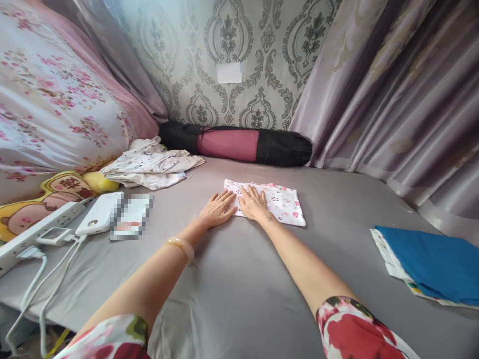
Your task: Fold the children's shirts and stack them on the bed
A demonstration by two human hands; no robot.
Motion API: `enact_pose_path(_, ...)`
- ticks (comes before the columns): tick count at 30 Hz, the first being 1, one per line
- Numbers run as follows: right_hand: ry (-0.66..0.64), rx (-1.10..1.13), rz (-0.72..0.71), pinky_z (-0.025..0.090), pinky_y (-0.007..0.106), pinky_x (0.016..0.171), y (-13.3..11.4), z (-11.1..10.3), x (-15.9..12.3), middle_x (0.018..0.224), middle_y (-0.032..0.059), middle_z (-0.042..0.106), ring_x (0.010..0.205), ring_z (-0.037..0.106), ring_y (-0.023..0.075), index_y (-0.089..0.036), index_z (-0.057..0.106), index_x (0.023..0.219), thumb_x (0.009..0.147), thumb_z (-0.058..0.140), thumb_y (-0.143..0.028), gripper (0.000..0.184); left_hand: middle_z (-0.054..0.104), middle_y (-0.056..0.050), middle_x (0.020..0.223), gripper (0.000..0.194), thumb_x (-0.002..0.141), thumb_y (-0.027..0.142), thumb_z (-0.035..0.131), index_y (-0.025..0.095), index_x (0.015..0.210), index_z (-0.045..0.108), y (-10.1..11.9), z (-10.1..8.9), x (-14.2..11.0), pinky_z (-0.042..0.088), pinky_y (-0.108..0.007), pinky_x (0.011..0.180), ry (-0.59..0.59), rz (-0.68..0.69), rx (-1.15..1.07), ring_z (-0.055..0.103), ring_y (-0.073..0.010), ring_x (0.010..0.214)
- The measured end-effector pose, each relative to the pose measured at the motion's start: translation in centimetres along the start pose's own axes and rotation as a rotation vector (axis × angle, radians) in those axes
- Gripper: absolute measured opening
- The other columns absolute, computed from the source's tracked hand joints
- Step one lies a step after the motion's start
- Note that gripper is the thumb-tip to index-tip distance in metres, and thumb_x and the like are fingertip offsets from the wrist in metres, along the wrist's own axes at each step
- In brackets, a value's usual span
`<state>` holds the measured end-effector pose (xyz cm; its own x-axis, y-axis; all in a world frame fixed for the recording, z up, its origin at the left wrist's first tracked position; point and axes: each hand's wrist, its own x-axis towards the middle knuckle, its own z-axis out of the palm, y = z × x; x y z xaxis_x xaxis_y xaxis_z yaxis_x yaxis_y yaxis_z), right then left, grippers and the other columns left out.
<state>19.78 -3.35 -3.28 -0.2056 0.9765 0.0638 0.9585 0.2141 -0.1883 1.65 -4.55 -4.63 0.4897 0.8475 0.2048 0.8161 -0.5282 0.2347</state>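
Note:
A folded white cloth (282, 202) with small pink and red prints lies flat on the grey sheet (239, 279), about the middle of the view. My left hand (219, 208) rests palm down at its left end, fingers stretched over the edge of the fabric. Just right of it, my right hand (254, 203) lies flat on top of the same cloth, its fingers spread. Neither hand grips anything. The cloth's right half is uncovered, and the part beneath my palms is hidden.
A crumpled white printed cloth (149, 164) lies at the back left. A black and pink rolled bag (228, 144) sits along the wall. To the left are a power strip (41, 234), a white power bank (100, 213) and cables. Folded blue fabric (430, 262) lies at right.

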Motion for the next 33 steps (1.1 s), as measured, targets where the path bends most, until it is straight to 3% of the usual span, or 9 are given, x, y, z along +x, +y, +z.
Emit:
enact_pose_path(8,-0.009,-0.001,0.082,0.007,0.057,0.116,2.3,-0.6,-0.9,0.162,0.0098,0.017,0.148,0.013,0.0276,-0.019,0.030,0.153,0.101,0.019,-0.046,0.059,0.037,-0.011,0.155,0.058,0.097,0.048,0.033,0.020,0.147,0.039,0.2,-0.1,0.0,0.022,-0.050,0.117,-0.004,0.008,0.025,0.028,-0.0275,0.145)
enact_pose_path(20,-0.041,0.033,0.068,0.008,0.056,0.117,2.5,-1.2,-1.2,0.162,0.0084,0.018,0.148,0.015,0.0266,-0.021,0.031,0.152,0.101,0.020,-0.047,0.058,0.034,-0.009,0.156,0.061,0.098,0.053,0.027,0.021,0.150,0.036,-0.1,-0.2,-0.1,0.022,-0.047,0.117,-0.037,0.005,0.079,0.026,-0.0258,0.146)
enact_pose_path(25,0.050,-0.036,0.072,0.000,0.053,0.118,4.4,-1.6,-1.8,0.161,0.0120,0.022,0.148,0.014,0.0249,-0.016,0.034,0.151,0.102,0.019,-0.039,0.056,0.035,-0.008,0.156,0.062,0.098,0.054,0.026,0.023,0.150,0.035,-0.6,0.4,0.1,0.021,-0.046,0.118,-0.028,0.013,0.089,0.026,-0.0250,0.146)
enact_pose_path(33,0.056,-0.024,0.105,0.005,0.051,0.118,5.3,-0.8,-2.1,0.160,0.0087,0.025,0.147,0.018,0.0229,-0.018,0.036,0.150,0.102,0.017,-0.039,0.056,0.033,-0.008,0.157,0.061,0.098,0.052,0.027,0.020,0.149,0.036,-0.3,0.1,0.1,0.022,-0.047,0.118,-0.045,0.014,0.099,0.024,-0.0255,0.147)
